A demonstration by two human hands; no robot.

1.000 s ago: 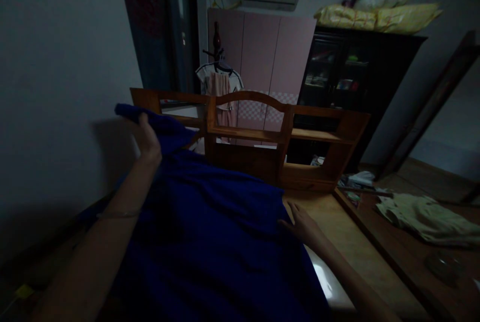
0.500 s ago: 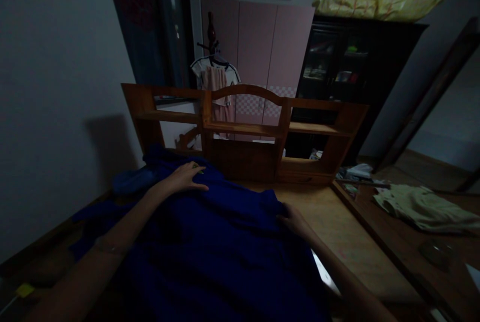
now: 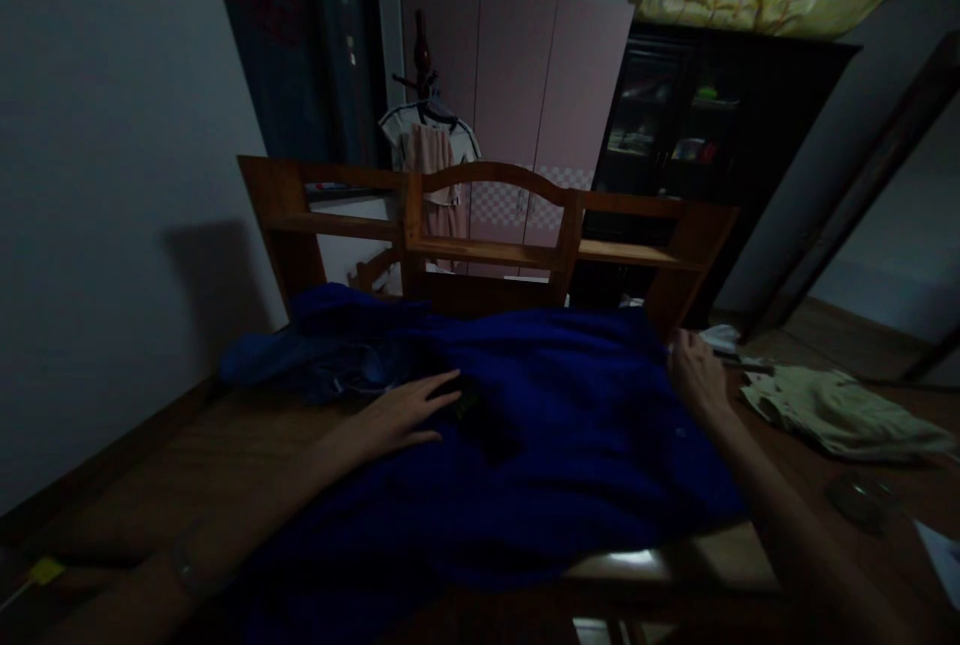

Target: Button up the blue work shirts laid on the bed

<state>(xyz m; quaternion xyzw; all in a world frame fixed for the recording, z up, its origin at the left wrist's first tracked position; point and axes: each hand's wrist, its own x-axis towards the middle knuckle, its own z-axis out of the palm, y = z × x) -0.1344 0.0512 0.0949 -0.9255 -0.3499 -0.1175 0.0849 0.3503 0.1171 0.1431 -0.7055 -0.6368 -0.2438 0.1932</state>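
Note:
A dark blue cloth (image 3: pixel 555 415) lies spread over a wooden bed surface (image 3: pixel 720 555). My left hand (image 3: pixel 401 412) rests flat on the cloth near its middle, fingers stretched out and pointing right. My right hand (image 3: pixel 694 373) is at the cloth's far right corner by the wooden headboard (image 3: pixel 487 250); its fingers curl down onto the fabric edge, and the dim light hides whether they pinch it. The cloth's left end is bunched against the wall.
The headboard with open shelves stands across the far end. Beyond it are a pink wardrobe (image 3: pixel 517 95), a dark glass cabinet (image 3: pixel 705 135) with bedding on top, and hanging clothes (image 3: pixel 427 155). A pale green garment (image 3: pixel 840 410) lies on the floor at right.
The cloth has been spread rightward up to the headboard. My right hand moved far right with its edge. My left hand came down from the raised corner and slid to the cloth's middle.

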